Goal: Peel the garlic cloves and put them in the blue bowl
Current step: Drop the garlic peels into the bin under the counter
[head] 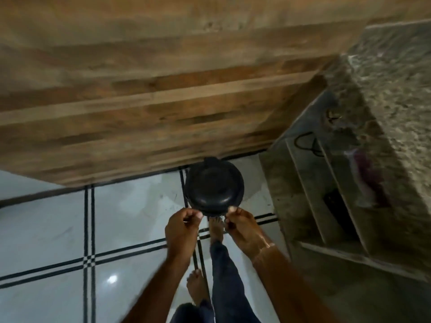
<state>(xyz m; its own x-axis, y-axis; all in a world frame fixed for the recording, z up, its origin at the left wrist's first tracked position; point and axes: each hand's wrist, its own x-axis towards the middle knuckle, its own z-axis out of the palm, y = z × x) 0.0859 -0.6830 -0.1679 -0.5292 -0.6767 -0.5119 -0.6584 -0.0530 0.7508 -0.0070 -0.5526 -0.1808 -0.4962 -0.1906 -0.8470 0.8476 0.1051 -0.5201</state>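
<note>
No garlic and no blue bowl are in view. I look down at a tiled floor. A round black bin [214, 185] with its lid down stands on the floor against a wooden cabinet front. My left hand [183, 223] and my right hand [242, 227] are held side by side over the bin's near edge, both with fingers curled into loose fists and thumbs pressed to the fingers. Whether anything lies inside either fist is hidden. My bare foot [216, 228] is placed at the bin's near side, between the two hands.
The wooden cabinet front [151, 101] fills the upper view. A speckled stone counter [384, 89] with open shelves [326, 183] under it stands at the right. My other bare foot [196, 287] is on the glossy white tiles [46, 229] with black lines.
</note>
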